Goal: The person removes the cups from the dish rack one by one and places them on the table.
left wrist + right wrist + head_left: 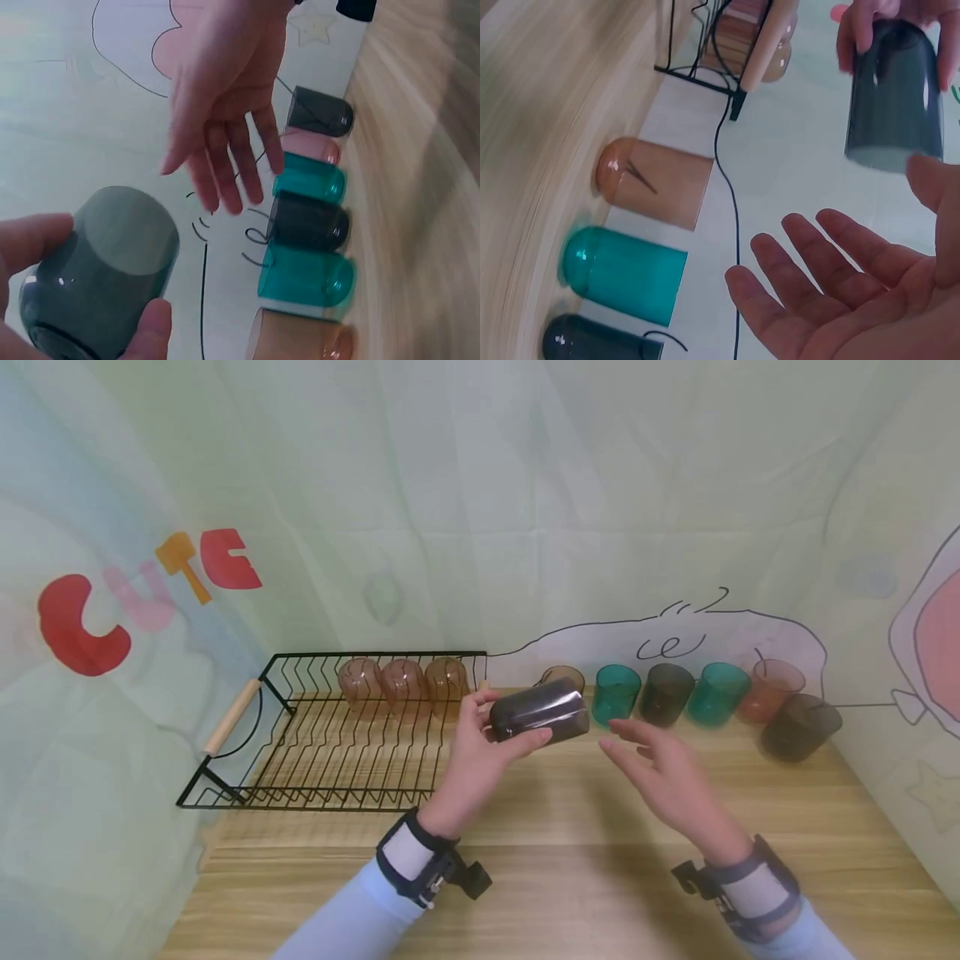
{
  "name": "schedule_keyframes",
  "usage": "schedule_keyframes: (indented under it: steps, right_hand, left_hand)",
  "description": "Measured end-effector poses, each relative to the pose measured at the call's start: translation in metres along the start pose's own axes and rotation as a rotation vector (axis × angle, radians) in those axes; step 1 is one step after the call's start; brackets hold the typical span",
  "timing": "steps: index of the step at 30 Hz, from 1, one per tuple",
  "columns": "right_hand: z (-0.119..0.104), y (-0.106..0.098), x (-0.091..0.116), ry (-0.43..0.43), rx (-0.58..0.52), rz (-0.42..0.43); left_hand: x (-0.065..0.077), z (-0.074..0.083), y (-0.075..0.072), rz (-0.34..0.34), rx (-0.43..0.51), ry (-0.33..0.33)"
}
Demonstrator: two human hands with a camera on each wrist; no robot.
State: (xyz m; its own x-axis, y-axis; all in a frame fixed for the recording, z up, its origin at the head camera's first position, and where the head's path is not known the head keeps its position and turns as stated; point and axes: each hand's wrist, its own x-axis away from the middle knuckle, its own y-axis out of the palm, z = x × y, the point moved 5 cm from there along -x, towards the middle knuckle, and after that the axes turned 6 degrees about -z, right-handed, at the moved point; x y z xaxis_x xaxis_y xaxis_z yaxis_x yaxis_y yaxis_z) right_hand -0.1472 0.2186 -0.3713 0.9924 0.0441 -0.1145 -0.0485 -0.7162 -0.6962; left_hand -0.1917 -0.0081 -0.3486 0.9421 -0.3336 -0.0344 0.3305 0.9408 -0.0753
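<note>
My left hand (480, 752) grips a dark grey see-through cup (540, 710), tipped on its side above the table, its mouth toward the right. In the left wrist view the thumb and fingers hold the cup (101, 270) from both sides. To the right of it my right hand (671, 777) is held in the air with fingers spread, touching nothing. The right wrist view shows that palm (862, 300) just short of the cup's rim. Behind the hands, the nearest standing cups are an amber one (660, 184) and a teal one (617, 695).
A black wire dish rack (337, 810) with wooden handles (232, 718) stands on the left, holding two pinkish cups (360, 681) and an amber cup (447, 681) at its back. Along the wall on the right are more cups: dark (667, 695), teal (718, 695), reddish (772, 689) and dark (801, 728).
</note>
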Motion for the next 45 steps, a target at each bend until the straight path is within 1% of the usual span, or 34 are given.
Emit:
schedule_keyframes:
  steps: [1,2,5,7,11,14,17,22,24,27,33,37,42,45]
  right_hand:
    - [-0.001,0.001,0.0,-0.003,-0.016,-0.005]
    - [-0.003,0.002,-0.001,-0.008,-0.028,-0.009]
    - [-0.006,0.005,-0.002,-0.016,-0.052,-0.017]
    - [-0.008,0.007,-0.002,-0.021,-0.066,-0.02]
    - [-0.011,0.01,-0.003,-0.048,-0.109,-0.033]
    - [-0.012,0.011,-0.005,-0.069,-0.144,-0.028]
    - [-0.012,0.01,-0.007,-0.069,-0.167,-0.014]
    - [-0.013,0.009,-0.009,-0.071,-0.207,0.017]
    - [-0.015,0.009,-0.01,-0.083,-0.226,0.024]
    - [-0.018,0.009,-0.01,-0.107,-0.266,0.029]
    - [-0.026,0.009,-0.011,-0.142,-0.364,0.028]
    - [-0.032,0.009,-0.01,-0.161,-0.388,0.019]
    - [-0.048,0.006,-0.005,-0.149,-0.411,0.011]
    - [-0.056,0.005,-0.002,-0.144,-0.408,0.009]
  left_hand:
    - [-0.003,-0.004,0.002,-0.001,0.018,0.006]
    - [-0.004,-0.005,0.004,-0.005,0.035,0.017]
    - [-0.004,-0.003,0.009,-0.013,0.059,0.029]
    - [-0.003,0.002,0.013,-0.012,0.059,0.036]
    - [0.005,0.011,0.018,-0.011,0.052,-0.003]
    - [0.008,0.012,0.02,-0.017,0.041,-0.011]
    - [0.007,0.008,0.022,-0.029,0.023,0.011]
    - [-0.001,-0.008,0.023,-0.046,-0.043,0.055]
    - [-0.003,-0.014,0.023,-0.048,-0.077,0.06]
    - [-0.004,-0.019,0.024,-0.054,-0.129,0.05]
    - [-0.004,-0.02,0.029,-0.081,-0.238,0.037]
    - [-0.005,-0.021,0.032,-0.091,-0.298,0.057]
    - [-0.006,-0.022,0.033,-0.094,-0.357,0.077]
    - [-0.007,-0.021,0.034,-0.092,-0.39,0.097]
